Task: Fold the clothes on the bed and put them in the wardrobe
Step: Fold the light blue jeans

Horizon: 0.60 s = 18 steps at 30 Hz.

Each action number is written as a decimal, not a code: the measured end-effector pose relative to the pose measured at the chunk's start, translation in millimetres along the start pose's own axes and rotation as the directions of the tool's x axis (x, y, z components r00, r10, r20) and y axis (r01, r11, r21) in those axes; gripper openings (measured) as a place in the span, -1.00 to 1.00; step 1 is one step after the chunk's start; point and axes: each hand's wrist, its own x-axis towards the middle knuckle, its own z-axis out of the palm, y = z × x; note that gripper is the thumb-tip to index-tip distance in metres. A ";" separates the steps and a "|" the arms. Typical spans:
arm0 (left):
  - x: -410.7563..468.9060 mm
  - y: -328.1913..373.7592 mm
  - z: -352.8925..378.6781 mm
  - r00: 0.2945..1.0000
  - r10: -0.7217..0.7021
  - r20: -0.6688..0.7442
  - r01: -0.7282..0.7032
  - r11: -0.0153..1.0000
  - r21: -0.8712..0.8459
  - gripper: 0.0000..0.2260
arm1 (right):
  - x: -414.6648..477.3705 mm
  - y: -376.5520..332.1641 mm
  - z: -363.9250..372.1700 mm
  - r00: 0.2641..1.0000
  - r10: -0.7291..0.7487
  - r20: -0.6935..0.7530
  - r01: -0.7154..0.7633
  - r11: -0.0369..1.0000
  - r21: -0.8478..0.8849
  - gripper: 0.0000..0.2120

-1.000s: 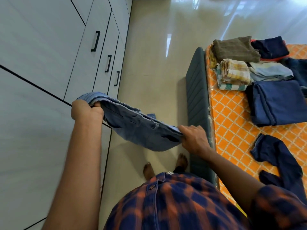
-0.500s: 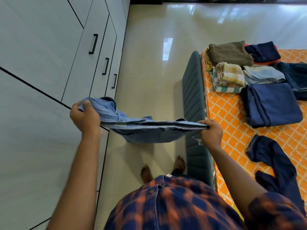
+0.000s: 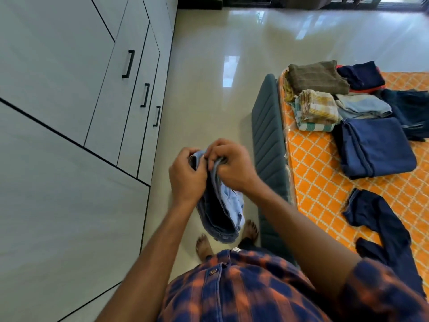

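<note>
A light blue denim garment (image 3: 220, 212) hangs doubled over above the floor in front of me. My left hand (image 3: 185, 173) and my right hand (image 3: 232, 166) grip its top edges, pressed close together. On the bed with the orange patterned sheet (image 3: 325, 182) lie several folded clothes: a brown piece (image 3: 318, 77), a checked cloth (image 3: 318, 108), a pale blue piece (image 3: 364, 108) and a large navy piece (image 3: 378, 147). An unfolded dark navy garment (image 3: 380, 224) lies nearer to me on the sheet. The white wardrobe (image 3: 69, 89) stands at my left, doors closed.
The wardrobe doors carry black handles (image 3: 128, 63). A teal padded bed frame (image 3: 269, 147) borders the bed on the floor side. Glossy cream floor tiles (image 3: 209, 89) run between wardrobe and bed. My bare feet (image 3: 204, 247) stand beside the frame.
My hands were spread wide, stretching the denim garment flat. They have come together, and the garment now hangs folded in half below them.
</note>
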 end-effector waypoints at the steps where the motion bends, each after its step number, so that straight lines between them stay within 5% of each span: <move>1: -1.4 2.1 3.0 0.998 -0.065 -0.024 0.064 0.996 -0.059 -0.84 | -1.4 -0.3 10.5 0.993 0.067 -0.095 -0.066 0.998 0.018 -0.75; 5: -10.9 8.7 8.3 0.984 -0.164 -0.062 0.151 0.973 -0.176 -0.81 | -16.6 2.0 30.4 0.896 0.361 -0.260 -0.316 0.928 0.199 -0.70; 8: -16.5 14.4 10.4 0.977 -0.207 -0.053 0.185 0.944 -0.272 -0.82 | -23.7 -2.1 33.0 0.882 0.400 -0.249 -0.323 0.898 0.300 -0.90; 14: -19.5 17.7 5.9 0.977 -0.184 0.110 0.212 0.900 -0.380 -0.61 | -24.4 -3.7 29.3 0.887 0.405 -0.223 -0.383 0.913 0.138 -0.71; 18: -8.2 12.3 0.8 0.940 -0.223 0.259 0.318 0.846 -0.428 -0.79 | -20.5 -4.5 14.4 0.919 0.392 -0.042 -0.392 0.920 0.022 -0.71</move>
